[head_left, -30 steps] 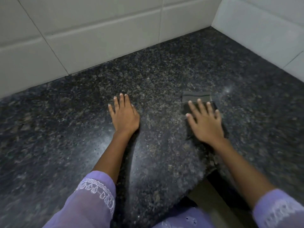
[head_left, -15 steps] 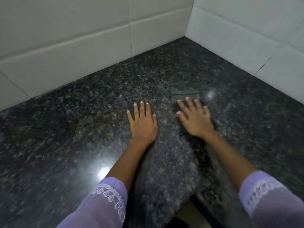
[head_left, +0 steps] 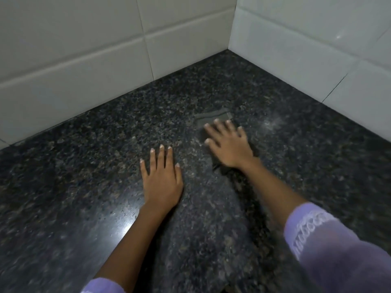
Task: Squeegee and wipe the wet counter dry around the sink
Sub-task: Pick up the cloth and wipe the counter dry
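Two walls of large white glossy tiles [head_left: 88,66] with thin dark grout lines meet in a corner at the upper right, the right-hand wall [head_left: 313,45] looking brighter than the left. Below them runs a dark speckled granite counter [head_left: 91,172], polished enough to throw back a bright glare of overhead light [head_left: 123,226] near its front.

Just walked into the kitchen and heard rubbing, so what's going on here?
A person is wiping a dark speckled granite counter near the tiled wall corner. The right hand presses flat on a dark grey cloth, fingers spread. The left hand rests flat on the bare stone beside it, holding nothing. No sink is in view.
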